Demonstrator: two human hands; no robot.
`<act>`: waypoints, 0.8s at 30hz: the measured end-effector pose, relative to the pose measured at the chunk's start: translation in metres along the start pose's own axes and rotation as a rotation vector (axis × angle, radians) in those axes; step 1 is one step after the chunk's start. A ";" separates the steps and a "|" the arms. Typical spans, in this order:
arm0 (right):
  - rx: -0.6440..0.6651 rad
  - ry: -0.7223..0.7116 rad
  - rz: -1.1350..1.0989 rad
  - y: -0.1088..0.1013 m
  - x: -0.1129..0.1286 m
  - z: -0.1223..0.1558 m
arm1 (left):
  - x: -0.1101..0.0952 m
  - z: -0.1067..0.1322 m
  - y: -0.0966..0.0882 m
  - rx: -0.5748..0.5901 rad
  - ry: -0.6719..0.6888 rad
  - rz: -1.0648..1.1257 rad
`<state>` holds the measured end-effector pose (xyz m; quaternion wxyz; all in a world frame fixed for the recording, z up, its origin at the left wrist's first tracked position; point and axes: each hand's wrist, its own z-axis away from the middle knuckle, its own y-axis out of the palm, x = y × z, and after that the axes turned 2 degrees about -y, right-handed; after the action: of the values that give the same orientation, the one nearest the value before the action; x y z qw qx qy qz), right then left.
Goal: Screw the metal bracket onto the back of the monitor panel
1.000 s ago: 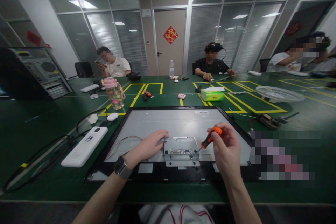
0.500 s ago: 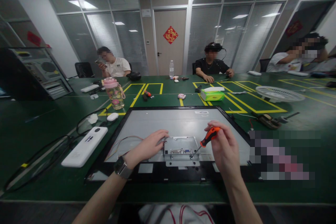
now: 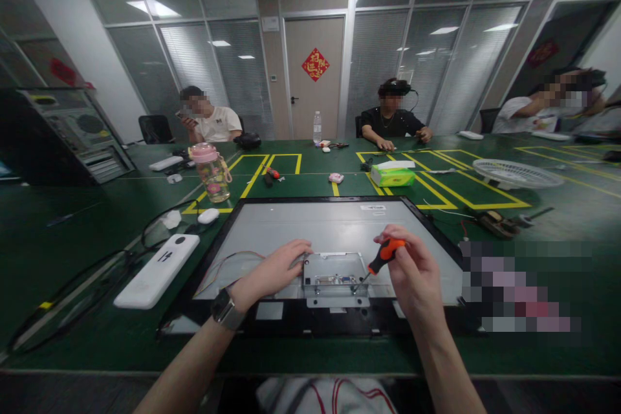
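An orange-and-black screwdriver (image 3: 387, 256) is gripped in my right hand (image 3: 414, 265), its handle tilted up to the right. Its shaft slants down to the front right of a silver metal bracket (image 3: 334, 265), which has blue and white connectors along its front. My left hand (image 3: 276, 268), wearing a watch (image 3: 227, 309), lies with outstretched fingers against the bracket's left edge. Under both hands is a flat display panel (image 3: 286, 223) with a grey back and black frame, lying on the table. Thin wires (image 3: 220, 262) run across the panel's left side.
Left of the panel are a white power bank (image 3: 158, 272), black cables (image 3: 72, 294) and a pink-lidded bottle (image 3: 210, 174). A green tissue pack (image 3: 392, 174) and a white fan grille (image 3: 517, 173) stand beyond. Several people sit across the green table (image 3: 310, 356). A computer case (image 3: 68, 132) stands far left.
The screwdriver's handle has turned in my right hand and dipped slightly, and the fingers have shifted around it. My left hand and the bracket stay in place.
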<state>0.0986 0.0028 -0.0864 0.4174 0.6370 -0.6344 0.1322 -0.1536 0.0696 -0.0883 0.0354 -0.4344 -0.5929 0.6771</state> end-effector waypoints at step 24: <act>-0.052 -0.051 0.272 -0.001 -0.003 0.004 | 0.000 0.001 -0.001 -0.007 0.007 -0.001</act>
<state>0.0981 0.0019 -0.0913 0.3957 0.5373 -0.7285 0.1552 -0.1541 0.0691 -0.0878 0.0363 -0.4365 -0.5954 0.6736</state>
